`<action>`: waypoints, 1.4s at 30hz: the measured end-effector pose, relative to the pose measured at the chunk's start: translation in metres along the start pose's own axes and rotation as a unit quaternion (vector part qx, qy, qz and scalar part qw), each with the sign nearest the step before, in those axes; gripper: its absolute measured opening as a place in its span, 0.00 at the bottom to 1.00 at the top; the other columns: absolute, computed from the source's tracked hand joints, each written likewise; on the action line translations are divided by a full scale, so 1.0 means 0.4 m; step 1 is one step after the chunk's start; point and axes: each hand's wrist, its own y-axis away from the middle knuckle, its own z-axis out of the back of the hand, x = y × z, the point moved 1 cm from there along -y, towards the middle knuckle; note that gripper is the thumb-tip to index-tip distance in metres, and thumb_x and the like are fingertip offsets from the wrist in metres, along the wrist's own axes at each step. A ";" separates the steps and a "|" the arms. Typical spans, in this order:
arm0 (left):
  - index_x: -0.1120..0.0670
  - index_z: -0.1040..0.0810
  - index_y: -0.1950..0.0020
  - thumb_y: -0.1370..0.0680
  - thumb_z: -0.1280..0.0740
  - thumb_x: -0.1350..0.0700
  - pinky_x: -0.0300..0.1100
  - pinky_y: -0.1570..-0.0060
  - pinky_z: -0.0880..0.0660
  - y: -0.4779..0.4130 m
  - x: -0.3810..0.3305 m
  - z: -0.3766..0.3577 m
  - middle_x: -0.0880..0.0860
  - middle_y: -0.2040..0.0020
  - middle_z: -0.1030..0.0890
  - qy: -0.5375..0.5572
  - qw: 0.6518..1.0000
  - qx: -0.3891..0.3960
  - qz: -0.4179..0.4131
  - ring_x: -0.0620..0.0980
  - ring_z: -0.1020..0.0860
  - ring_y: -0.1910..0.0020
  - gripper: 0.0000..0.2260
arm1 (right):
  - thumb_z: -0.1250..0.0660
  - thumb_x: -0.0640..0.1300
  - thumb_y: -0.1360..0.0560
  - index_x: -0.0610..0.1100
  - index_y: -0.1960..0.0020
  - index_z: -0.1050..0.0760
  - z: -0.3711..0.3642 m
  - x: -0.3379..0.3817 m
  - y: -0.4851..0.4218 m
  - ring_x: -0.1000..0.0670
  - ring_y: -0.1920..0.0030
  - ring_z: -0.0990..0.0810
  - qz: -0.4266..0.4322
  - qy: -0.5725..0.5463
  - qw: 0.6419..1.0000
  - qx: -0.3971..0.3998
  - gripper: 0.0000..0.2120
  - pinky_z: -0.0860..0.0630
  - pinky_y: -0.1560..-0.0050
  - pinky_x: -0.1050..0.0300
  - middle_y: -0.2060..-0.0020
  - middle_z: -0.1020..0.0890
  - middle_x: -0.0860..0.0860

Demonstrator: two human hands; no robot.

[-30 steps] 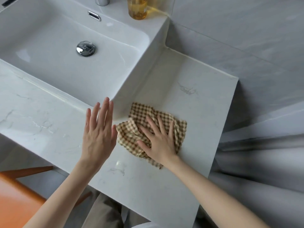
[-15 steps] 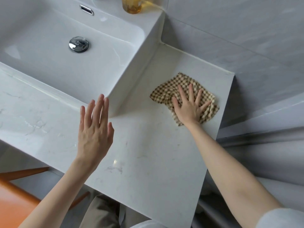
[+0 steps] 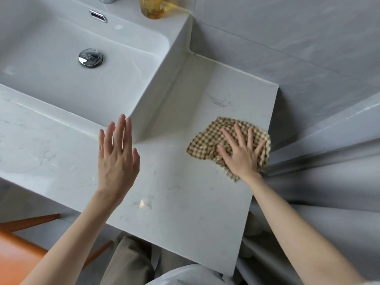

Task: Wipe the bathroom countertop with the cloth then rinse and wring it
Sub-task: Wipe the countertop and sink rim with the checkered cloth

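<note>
The right hand lay flat on the checked cloth, its fingers spread straight, pressing it onto the counter without gripping. The crumpled cloth sat at the counter's right edge, apart from the sink. The left hand was held over the counter just before the sink's near right corner, fingers straight, released, holding nothing; whether it touched the counter could not be told. A drain sat in the basin, and an amber bottle stood on the sink's back rim.
</note>
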 end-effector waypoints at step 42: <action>0.48 0.52 0.22 0.24 0.38 0.66 0.38 0.42 0.36 0.398 0.462 0.010 0.46 0.30 0.28 0.471 0.784 0.188 0.359 0.47 0.29 0.32 0.36 | 0.53 0.77 0.31 0.62 0.24 0.57 -0.115 0.821 0.147 0.43 0.23 0.59 0.329 0.035 0.940 0.079 0.40 0.64 0.26 0.39 0.22 0.53 0.50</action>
